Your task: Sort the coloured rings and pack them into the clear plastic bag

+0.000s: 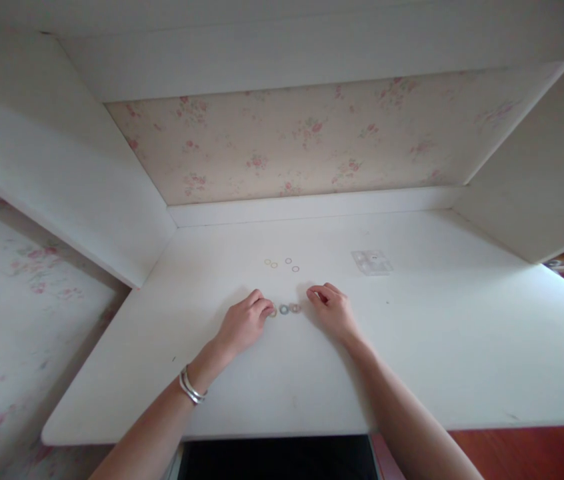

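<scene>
Left hand (248,320): fingertips at yellow ring (275,313); grasp or mere touch, cannot tell. Right hand (331,308): fingers curled inward; whether anything held, cannot tell. Between hands, on white tabletop (287,393): blue-green ring (281,309), pink ring (298,308) just beside it. Beyond hands: four thin rings (293,269). Beyond right hand, rightward: clear plastic case (372,264); any lettering too small to read.

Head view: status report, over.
Left hand at yellowish ring, pinch unclear. Right hand curled, apart from pink ring. Blue-green ring between hands. Clear plastic case farther back, right.
</scene>
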Demonstrator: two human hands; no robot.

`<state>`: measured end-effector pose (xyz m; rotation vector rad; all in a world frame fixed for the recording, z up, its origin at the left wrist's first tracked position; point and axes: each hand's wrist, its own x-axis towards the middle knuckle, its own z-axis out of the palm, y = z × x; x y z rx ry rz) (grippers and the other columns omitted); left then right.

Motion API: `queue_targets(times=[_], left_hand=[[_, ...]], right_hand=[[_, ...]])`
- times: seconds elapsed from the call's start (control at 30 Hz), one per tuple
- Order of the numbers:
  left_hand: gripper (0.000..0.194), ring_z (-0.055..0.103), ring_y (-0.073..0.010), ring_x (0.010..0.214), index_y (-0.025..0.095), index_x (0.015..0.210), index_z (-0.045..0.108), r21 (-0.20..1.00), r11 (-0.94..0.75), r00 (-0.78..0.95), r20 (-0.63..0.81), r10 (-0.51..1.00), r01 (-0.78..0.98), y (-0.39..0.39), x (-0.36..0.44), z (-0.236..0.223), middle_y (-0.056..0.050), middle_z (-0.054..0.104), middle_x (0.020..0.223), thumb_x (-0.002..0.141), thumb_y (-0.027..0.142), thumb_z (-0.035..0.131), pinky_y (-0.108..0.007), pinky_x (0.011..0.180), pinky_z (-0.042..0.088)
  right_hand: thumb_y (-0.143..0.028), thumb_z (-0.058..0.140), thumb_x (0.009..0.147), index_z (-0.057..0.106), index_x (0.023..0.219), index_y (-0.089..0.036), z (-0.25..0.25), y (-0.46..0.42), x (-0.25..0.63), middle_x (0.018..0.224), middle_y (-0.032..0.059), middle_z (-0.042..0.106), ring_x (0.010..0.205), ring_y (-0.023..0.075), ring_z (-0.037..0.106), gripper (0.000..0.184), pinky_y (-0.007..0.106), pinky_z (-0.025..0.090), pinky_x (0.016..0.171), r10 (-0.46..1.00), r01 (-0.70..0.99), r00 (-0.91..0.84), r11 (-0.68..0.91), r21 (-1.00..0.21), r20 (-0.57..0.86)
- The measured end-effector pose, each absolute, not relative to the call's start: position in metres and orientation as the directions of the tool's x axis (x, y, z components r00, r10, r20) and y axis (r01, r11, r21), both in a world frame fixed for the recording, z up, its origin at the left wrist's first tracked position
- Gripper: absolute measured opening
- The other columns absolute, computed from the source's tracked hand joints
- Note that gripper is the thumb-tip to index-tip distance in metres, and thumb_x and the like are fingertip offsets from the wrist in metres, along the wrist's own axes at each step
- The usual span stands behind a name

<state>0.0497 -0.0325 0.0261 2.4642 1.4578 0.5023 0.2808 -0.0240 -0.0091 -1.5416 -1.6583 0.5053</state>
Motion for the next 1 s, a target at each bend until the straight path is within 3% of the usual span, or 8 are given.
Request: queue_targets(times=[0.27, 0.63, 1.0], left_hand=[[0.026, 0.060, -0.0122, 0.079, 0.026, 0.096, 0.064, 0.253, -0.489, 0.476, 0.116, 0.872, 0.835, -0.0368, 0.0522, 0.0223, 0.000, 0.058, 0.091, 0.094, 0.031, 0.038, -0.023, 0.065, 0.044], [0.026, 0.059, -0.0147, 0.081, 0.028, 0.098, 0.065, 0.276, -0.447, 0.459, 0.025, 0.888, 0.851, -0.0355, 0.0539, 0.0257, -0.002, 0.058, 0.092, 0.092, 0.034, 0.041, -0.025, 0.067, 0.043], [0.030, 0.058, -0.0139, 0.075, 0.028, 0.101, 0.064, 0.250, -0.476, 0.478, 0.059, 0.877, 0.843, -0.0362, 0.0536, 0.0216, -0.002, 0.056, 0.090, 0.094, 0.033, 0.036, -0.024, 0.063, 0.043]], right_hand=[[-0.036, 0.046, 0.085, 0.069, 0.083, -0.022, -0.0100, -0.0239, 0.2804, 0.067, -0.0010, 0.052, 0.058, 0.0110, 0.048, 0.027, 0.023, 0.035, 0.058, 0.955, 0.643, 0.062, 0.184, -0.744, 0.290], [-0.037, 0.044, 0.084, 0.069, 0.085, -0.022, -0.0093, -0.0251, 0.2794, 0.070, 0.0007, 0.056, 0.059, 0.0115, 0.049, 0.029, 0.024, 0.037, 0.059, 0.963, 0.647, 0.059, 0.163, -0.745, 0.262], [-0.035, 0.045, 0.085, 0.069, 0.085, -0.022, -0.0064, -0.0257, 0.2803, 0.072, 0.0000, 0.056, 0.060, 0.0107, 0.050, 0.027, 0.023, 0.036, 0.060, 0.967, 0.650, 0.035, 0.170, -0.740, 0.253]])
